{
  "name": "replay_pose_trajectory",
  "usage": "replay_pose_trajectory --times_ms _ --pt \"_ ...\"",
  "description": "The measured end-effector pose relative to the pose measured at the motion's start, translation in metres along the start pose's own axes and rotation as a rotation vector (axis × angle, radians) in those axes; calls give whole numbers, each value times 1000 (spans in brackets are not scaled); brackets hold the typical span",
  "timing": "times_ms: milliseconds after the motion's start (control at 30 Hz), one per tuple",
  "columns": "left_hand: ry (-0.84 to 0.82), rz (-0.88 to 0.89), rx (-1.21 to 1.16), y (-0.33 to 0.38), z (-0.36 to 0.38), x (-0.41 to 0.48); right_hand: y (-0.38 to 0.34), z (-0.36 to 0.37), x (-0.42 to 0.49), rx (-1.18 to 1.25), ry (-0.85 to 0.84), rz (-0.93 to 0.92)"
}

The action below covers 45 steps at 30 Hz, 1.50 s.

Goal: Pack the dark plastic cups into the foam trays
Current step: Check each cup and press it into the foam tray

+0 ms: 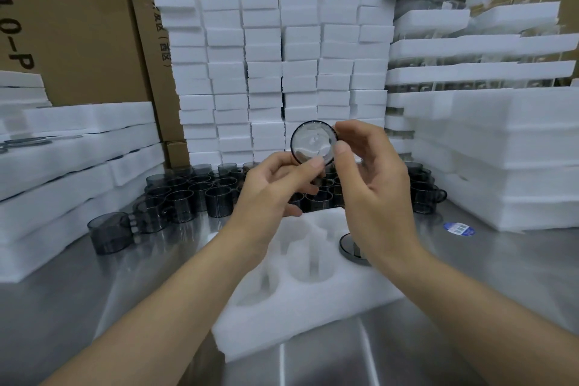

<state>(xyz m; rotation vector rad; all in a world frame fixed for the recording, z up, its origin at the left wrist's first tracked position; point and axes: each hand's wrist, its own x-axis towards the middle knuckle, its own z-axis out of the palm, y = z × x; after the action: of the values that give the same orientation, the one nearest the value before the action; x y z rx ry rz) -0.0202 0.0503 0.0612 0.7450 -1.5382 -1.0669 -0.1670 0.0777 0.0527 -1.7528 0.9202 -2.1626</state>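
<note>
Both hands hold one dark see-through cup up above the counter, its round end turned toward the camera. The left hand pinches the cup's lower edge between thumb and fingers. The right hand grips its right side, thumb on the near rim and fingers curled round behind.

Below the hands a white foam tray lies on the counter, with round pockets cut into it. A second cup sits in the pocket at the tray's right side, partly hidden by the right wrist; the other pockets in view are unfilled.

Behind the tray a crowd of loose cups stands upright on the counter, several showing handles, with one set a little apart at the left. More foam trays are piled in a left stack and a right stack. A wall of white foam blocks stands at the back, with cardboard boxes behind it. A small blue sticker lies on the counter near the right stack
</note>
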Motion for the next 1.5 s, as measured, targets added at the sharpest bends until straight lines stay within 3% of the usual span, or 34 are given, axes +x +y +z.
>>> replay_pose_trajectory --times_ms 400,567,800,1133,1367,1500 --pt "5 32 -5 -4 0 1 0 -2 -3 -179 -188 89" --pt "67 159 71 -10 0 4 5 -3 -1 -269 -210 40" --pt "241 430 405 -9 -5 0 10 -3 0 -476 -150 -143" --pt "151 314 341 -8 -5 1 9 -8 3 -534 -162 -134" --pt "186 396 462 -9 -6 -1 9 -5 0 -605 -198 -255" --pt "139 328 391 -10 -8 2 4 -9 1 -450 -293 -244"
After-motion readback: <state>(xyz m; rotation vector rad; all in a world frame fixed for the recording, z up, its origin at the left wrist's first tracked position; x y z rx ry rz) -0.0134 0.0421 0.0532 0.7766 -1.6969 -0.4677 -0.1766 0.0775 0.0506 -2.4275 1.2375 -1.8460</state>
